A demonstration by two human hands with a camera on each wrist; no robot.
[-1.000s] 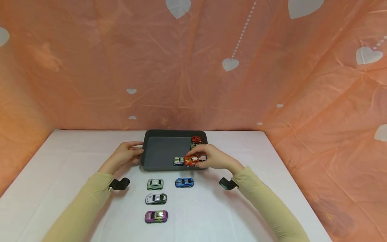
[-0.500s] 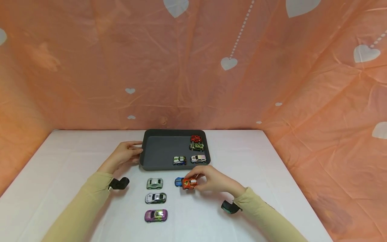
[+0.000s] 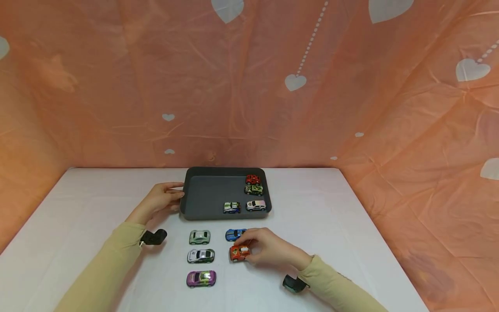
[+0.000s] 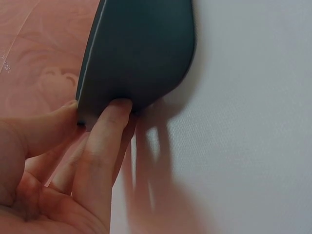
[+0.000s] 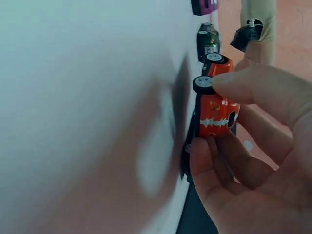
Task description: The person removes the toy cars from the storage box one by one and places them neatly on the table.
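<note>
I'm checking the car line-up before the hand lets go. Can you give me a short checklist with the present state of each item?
1. Right hand holds the orange car: ok, fingers pinch it.
2. Orange car wheels on the table: cannot tell, the wrist view shows wheels close to the surface.
3. Spot behind the blue car free: ok.
4. Orange car level with the white car: ok, roughly.
5. Left hand steadies the tray: ok, fingers on its left edge.

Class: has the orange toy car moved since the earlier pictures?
Yes. The orange toy car, pinched by the right hand, left the dark tray and now sits nearer, behind the blue car.
</note>
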